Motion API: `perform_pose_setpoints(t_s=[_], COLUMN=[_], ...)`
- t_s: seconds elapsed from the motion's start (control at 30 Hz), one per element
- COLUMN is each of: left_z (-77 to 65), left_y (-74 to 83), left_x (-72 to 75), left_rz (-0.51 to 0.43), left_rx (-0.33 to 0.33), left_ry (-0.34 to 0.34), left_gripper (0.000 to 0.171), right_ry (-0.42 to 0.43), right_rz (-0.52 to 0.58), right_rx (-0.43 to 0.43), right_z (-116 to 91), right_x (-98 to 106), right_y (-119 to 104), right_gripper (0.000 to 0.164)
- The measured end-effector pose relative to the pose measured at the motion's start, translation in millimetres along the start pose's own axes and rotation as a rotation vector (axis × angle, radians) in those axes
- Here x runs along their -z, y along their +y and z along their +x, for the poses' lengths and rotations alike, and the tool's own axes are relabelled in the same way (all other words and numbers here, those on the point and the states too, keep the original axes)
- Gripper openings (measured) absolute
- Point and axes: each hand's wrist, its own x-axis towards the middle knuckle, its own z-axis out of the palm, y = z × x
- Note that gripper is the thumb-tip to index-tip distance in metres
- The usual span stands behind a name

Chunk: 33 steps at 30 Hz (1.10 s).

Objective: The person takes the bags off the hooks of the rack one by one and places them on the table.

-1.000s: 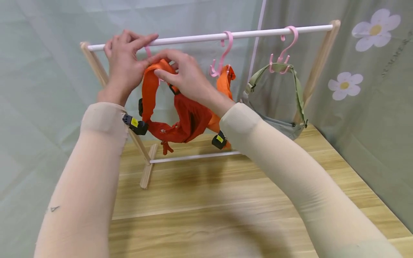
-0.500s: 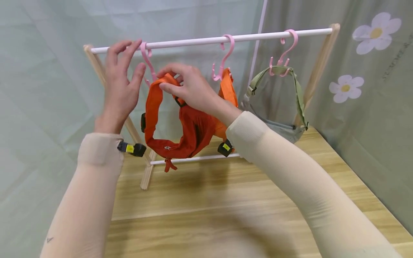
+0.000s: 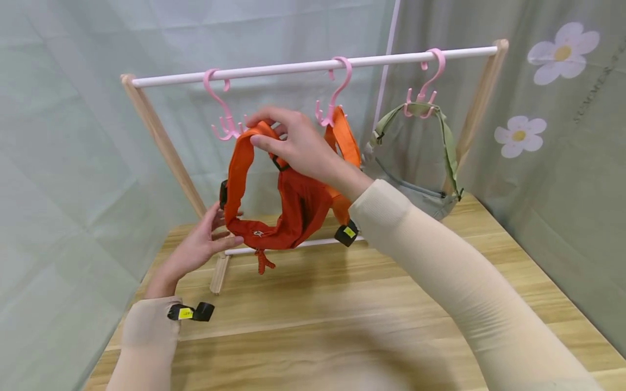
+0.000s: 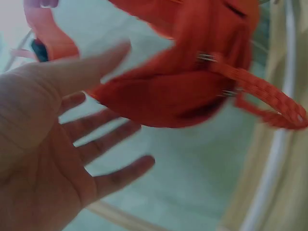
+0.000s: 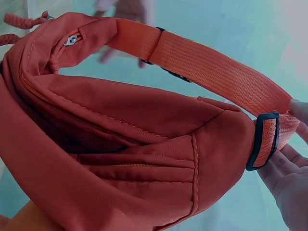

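Note:
In the head view my right hand [image 3: 298, 142] pinches the strap of an orange-red waist bag [image 3: 305, 203] at its top, thumb in front. The strap's top is close beside the prongs of the leftmost pink hook hanger [image 3: 226, 117]. The right wrist view shows the bag's zipped pockets, the orange webbing strap [image 5: 211, 72] and a black slider buckle [image 5: 263, 140] near the fingers. My left hand [image 3: 202, 244], fingers spread, is at the bag's lower left end. In the left wrist view its thumb and fingers lie around that end, and a braided zipper pull [image 4: 269, 89] dangles from the bag.
A white rod [image 3: 283, 69] on wooden legs carries the hangers. An orange strap [image 3: 346, 138] hangs on the middle pink hanger [image 3: 337, 98]. At right a grey-green waist bag [image 3: 430, 198] hangs from another pink hanger [image 3: 427, 81]. The rack stands on a wooden table [image 3: 303, 309] before curtains.
My left hand has let go of the rod and hanger and dropped to the bag's lower left end. My right hand keeps the strap and has moved slightly down and right.

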Motion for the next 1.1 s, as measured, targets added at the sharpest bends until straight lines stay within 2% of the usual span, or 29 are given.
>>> perform_pose_setpoints(t_s=[0.1, 0.23, 0.3, 0.43, 0.6, 0.73, 0.83, 0.9, 0.97, 1.03, 1.1], left_z=[-1.5, -12.1, -19.2, -30.9, -38.7, -40.0, -40.2, -41.2, -43.0, -46.1, -50.2], left_y=[-4.3, 5.4, 12.6, 27.5, 46.0, 57.5, 63.5, 66.9, 69.1, 69.5, 67.5], left_x=[-5.7, 2.5, 11.7, 31.2, 47.4, 51.7, 51.4, 50.6, 50.7, 51.8, 54.0], left_rz=[-0.01, 0.065, 0.078, 0.036, 0.1, 0.07, 0.073, 0.102, 0.086, 0.028, -0.058], left_rx=[-0.03, -0.113, -0.155, -0.214, -0.209, -0.189, -0.17, -0.152, -0.143, -0.144, -0.147], left_ry=[0.047, 0.178, 0.236, 0.333, 0.47, 0.544, 0.58, 0.609, 0.632, 0.649, 0.655], left_gripper=[0.09, 0.08, 0.071, 0.051, 0.035, 0.03, 0.028, 0.028, 0.028, 0.029, 0.029], right_ry=[0.002, -0.025, -0.078, -0.225, -0.408, -0.486, -0.475, -0.443, -0.393, -0.324, -0.244], right_rz=[-0.007, -0.084, -0.12, -0.158, -0.144, -0.1, -0.066, -0.043, -0.033, -0.03, -0.037], right_rx=[-0.02, -0.028, -0.059, -0.128, -0.156, -0.143, -0.153, -0.161, -0.156, -0.133, -0.122], right_z=[-5.7, -17.5, -24.6, -37.9, -52.2, -66.5, -80.6, -91.0, -102.2, -112.8, -122.7], right_x=[4.8, 13.5, 16.4, 15.3, 8.6, -3.4, -18.0, -29.1, -40.3, -51.5, -62.0], right_y=[4.7, 16.3, 24.1, 38.4, 47.1, 55.1, 63.5, 69.4, 75.8, 82.8, 88.3], right_gripper=[0.03, 0.029, 0.029, 0.031, 0.035, 0.038, 0.042, 0.049, 0.055, 0.056, 0.051])
